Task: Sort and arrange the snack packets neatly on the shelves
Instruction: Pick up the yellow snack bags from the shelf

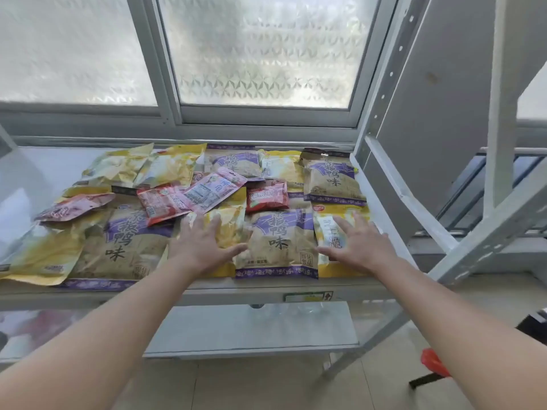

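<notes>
Two bare forearms, nearest the lens, reaching forward over the front lip of the shelf [207, 287]. Left hand [204, 247]: flat, fingers spread, palm down on a yellow packet [229, 223] at front centre; nothing gripped. Right hand [359, 247]: likewise flat and splayed, resting on a yellow-and-white packet [328, 232] at the front right corner; nothing gripped. Between the hands: one large brown-and-purple packet [279, 241], lying flat, lower edge at the shelf front. Right half of shelf: large packets roughly in rows, including a second brown-and-purple packet [333, 179] at the rear right. Left and centre: a loose overlapping heap, with small red packets [266, 196], a pink packet [213, 189] tilted across the others, and crumpled yellow bags [133, 167] toward the back. Step in hand, by judgement: pressing and squaring the front-right row. Sorting looks partly done. Next move likely calls for lifting the small red and pink packets off the pile and grouping like with like; slick, puffy bags may slide when stacked.
</notes>
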